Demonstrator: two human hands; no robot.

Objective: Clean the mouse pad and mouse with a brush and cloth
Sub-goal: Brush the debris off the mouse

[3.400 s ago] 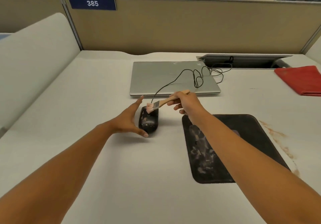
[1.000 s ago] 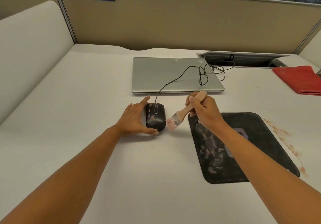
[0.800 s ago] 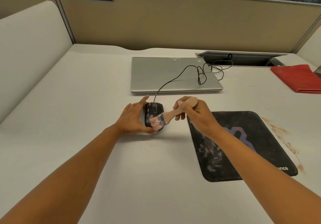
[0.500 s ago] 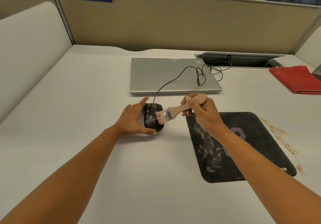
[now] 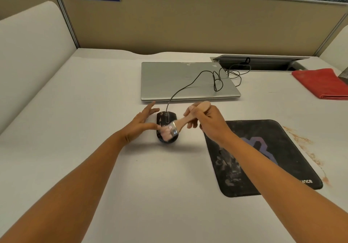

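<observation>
The black wired mouse (image 5: pixel 166 118), smeared with pale dust, lies on the white desk left of the mouse pad. My right hand (image 5: pixel 208 122) grips the wooden handle of a small brush (image 5: pixel 181 122), and its pinkish bristles press on the mouse's rear half. My left hand (image 5: pixel 140 125) lies at the mouse's left side with fingers spread; only the thumb tip touches the mouse. The black mouse pad (image 5: pixel 282 148) has a purple logo and white dust smears on its left part. A folded red cloth (image 5: pixel 323 84) sits at the far right.
A shut silver laptop (image 5: pixel 178 80) lies behind the mouse, with the mouse cable (image 5: pixel 188 86) looped over it toward a cable slot (image 5: pixel 259 63). Reddish dust (image 5: pixel 301 141) streaks the desk right of the pad. Beige partitions wall the back and left.
The brush has swept back and forth over the mouse and now sits on its rear half. My left hand has loosened, its fingers lifting off the mouse and spreading.
</observation>
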